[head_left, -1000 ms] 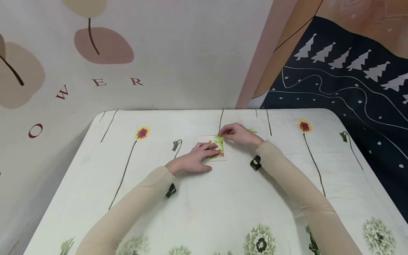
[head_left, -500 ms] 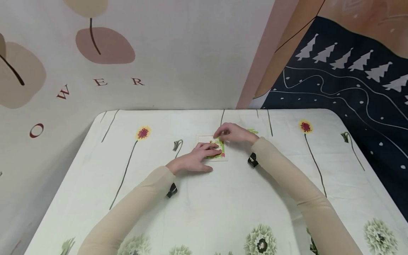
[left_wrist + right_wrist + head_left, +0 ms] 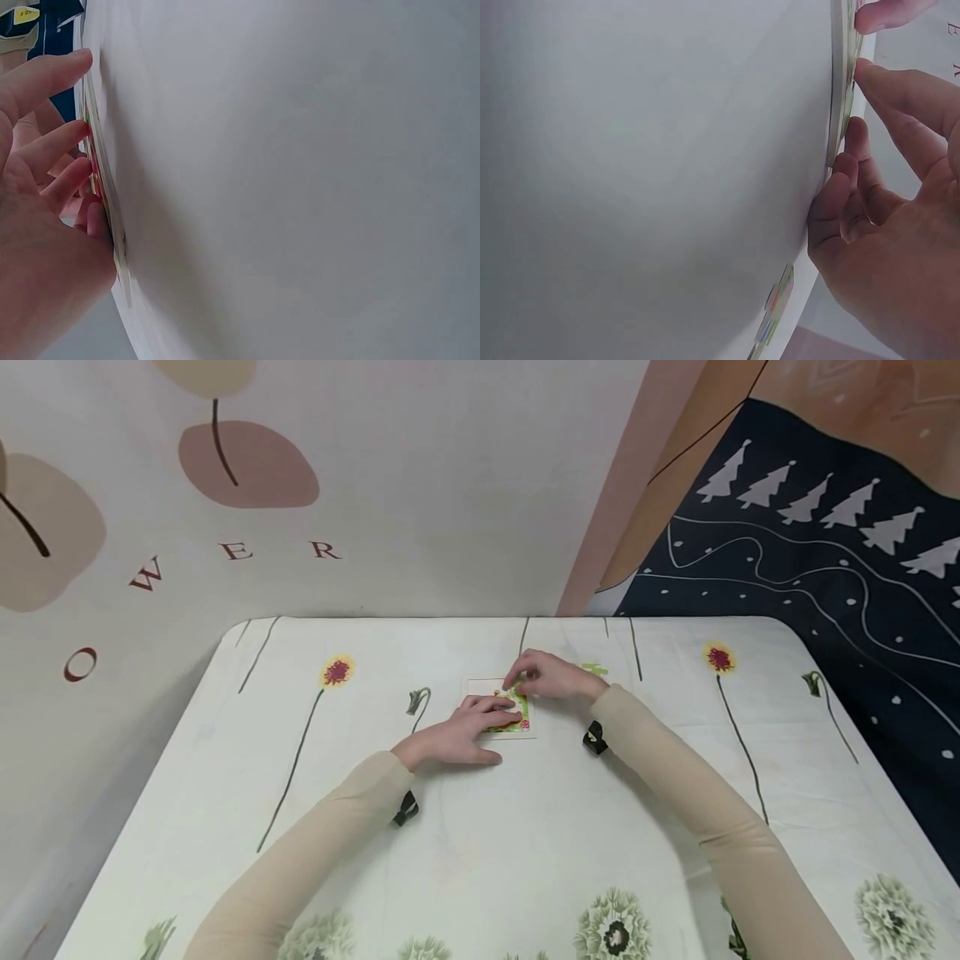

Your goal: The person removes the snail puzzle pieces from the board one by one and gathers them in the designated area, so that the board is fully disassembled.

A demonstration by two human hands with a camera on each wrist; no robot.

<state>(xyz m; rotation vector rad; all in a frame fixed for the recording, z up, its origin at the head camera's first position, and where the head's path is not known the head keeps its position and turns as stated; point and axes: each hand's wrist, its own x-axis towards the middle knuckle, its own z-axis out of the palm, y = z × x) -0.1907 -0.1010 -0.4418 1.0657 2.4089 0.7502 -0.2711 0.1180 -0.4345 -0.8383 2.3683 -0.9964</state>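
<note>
A small flat board (image 3: 498,735) with a pale border and a bright green, red and yellow picture lies on the table. My left hand (image 3: 465,731) rests on the picture, fingers extended across it and thumb apart on the cloth. The left wrist view shows its fingertips (image 3: 81,166) on the coloured surface. My right hand (image 3: 553,675) is at the board's upper right corner, fingers bent. In the right wrist view, its fingertips (image 3: 857,129) touch the board's edge (image 3: 838,90). Whether they pinch a small piece there is hidden.
A flat green piece (image 3: 595,669) with a jigsaw-like outline lies behind the right wrist; the right wrist view shows thin coloured pieces (image 3: 774,311) on the cloth. The white flower-printed tablecloth (image 3: 480,852) ends at a hanging pale backdrop (image 3: 450,527).
My right hand has shifted slightly left along the board's upper edge, then stayed nearly still with small finger movement. My left hand keeps its place on the picture.
</note>
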